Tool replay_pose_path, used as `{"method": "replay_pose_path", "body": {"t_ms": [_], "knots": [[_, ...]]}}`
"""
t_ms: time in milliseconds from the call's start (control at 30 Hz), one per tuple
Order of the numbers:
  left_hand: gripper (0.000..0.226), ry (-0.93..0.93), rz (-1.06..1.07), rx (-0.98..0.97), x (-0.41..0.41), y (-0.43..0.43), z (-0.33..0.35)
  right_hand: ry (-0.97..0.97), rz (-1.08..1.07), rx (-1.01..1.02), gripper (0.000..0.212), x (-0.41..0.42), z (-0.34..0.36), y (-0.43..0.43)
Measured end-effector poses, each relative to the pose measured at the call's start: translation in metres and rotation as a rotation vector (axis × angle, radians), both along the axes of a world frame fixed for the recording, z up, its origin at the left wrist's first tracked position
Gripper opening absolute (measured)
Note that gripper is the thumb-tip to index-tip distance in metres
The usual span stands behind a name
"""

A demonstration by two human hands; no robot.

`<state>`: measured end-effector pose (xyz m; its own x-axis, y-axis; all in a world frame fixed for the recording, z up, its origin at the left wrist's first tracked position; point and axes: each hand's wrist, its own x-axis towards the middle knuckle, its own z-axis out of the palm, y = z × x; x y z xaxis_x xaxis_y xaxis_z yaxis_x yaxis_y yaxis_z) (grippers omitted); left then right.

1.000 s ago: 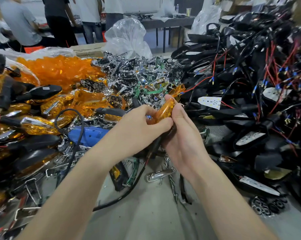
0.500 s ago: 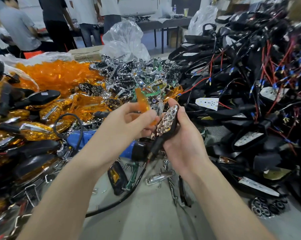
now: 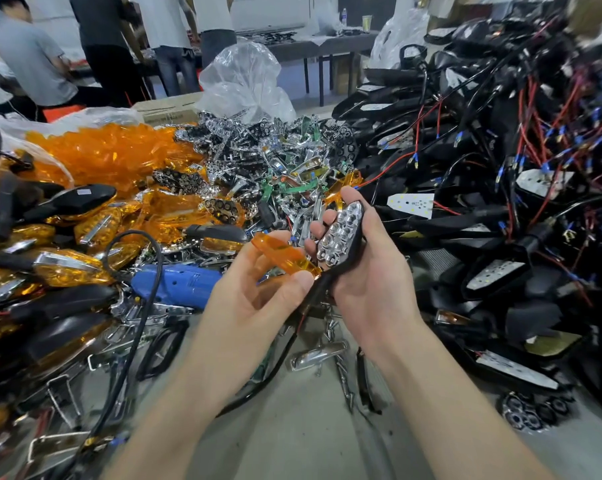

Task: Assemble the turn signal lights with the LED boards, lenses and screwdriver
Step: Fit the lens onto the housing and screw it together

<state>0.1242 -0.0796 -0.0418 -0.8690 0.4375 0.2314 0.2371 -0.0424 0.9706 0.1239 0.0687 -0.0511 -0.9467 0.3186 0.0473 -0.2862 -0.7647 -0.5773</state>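
As the grey tabletop (image 3: pixel 310 441) is read from left to right, stock stands thus: heap of loose translucent orange plastic lenses (image 3: pixel 112 157), far left and rear, with finished black-backed lights (image 3: pixel 74 201) lying before it; blue corded electric screwdriver (image 3: pixel 175 284), lying flat just left of the hands, untouched; left hand (image 3: pixel 254 303), fingers curled, thumb and fingertips pinching one long translucent orange lens (image 3: pixel 285 256) by its near end, lens tilted, near tip close against the housing's stalk end, not yet seated; right hand (image 3: pixel 372 282), wrapped round a black turn signal housing fitted with a chrome honeycomb reflector (image 3: pixel 341 233), reflector face toward the camera, black lead hanging below; large pile of black housings with white LED boards and red and black wires (image 3: pixel 500 209), right. Step in hand, by judgement: fitting lens over reflector. Recommended handling: hold the housing steady in the right grip, match the lens's pointed end to the housing's, hook one end in first, then press evenly along the rim until flush; only then reach for the screwdriver. Forcing a skewed lens would likely crack its edge or leave a gap.
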Motion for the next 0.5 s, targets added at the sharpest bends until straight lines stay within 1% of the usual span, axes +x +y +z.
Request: {"method": "replay_pose_path", "body": {"t_ms": [267,433,500], "knots": [[0.04,0.051,0.049,-0.089,-0.003,-0.002,-0.001,0.028,-0.028,0.113,0.032,0.005,0.002,-0.006],[0.043,0.05,0.053,-0.162,-0.008,-0.002,0.001,0.015,-0.066,0.241,0.031,0.006,0.001,-0.006],[0.04,0.071,0.056,-0.206,-0.01,-0.003,0.003,0.014,-0.073,0.291,0.03,0.006,0.001,-0.006]]}}
